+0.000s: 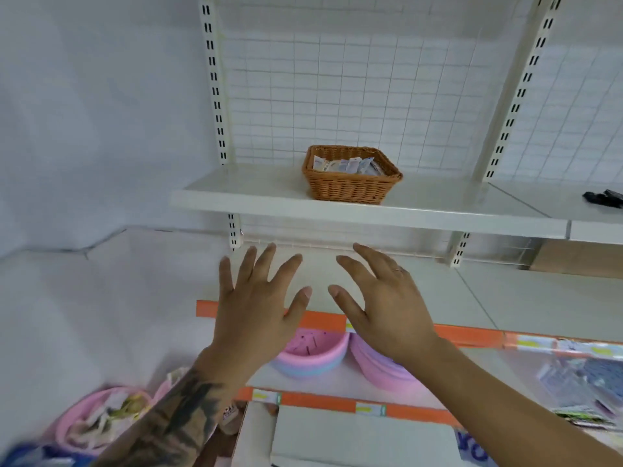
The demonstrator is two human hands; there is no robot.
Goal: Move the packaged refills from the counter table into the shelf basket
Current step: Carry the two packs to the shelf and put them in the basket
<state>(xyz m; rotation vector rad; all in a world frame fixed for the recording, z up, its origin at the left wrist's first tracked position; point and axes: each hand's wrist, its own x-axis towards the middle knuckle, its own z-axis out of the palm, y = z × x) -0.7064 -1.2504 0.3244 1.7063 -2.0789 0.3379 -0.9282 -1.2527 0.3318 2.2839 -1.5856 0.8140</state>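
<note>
A brown wicker basket (350,187) stands on the upper white shelf (256,193), holding several packaged refills (344,165) that lean upright inside it. My left hand (259,305) and my right hand (384,298) hover side by side below that shelf, backs toward me, fingers spread and holding nothing. Both hands are well below and in front of the basket, not touching it. The counter table is not in view.
A wire grid panel (337,89) backs the shelf. Pink bowls (313,355) sit on a lower shelf with an orange edge strip (468,335). A pink tub (97,423) with bags is at lower left; a dark object (605,198) lies on the right shelf.
</note>
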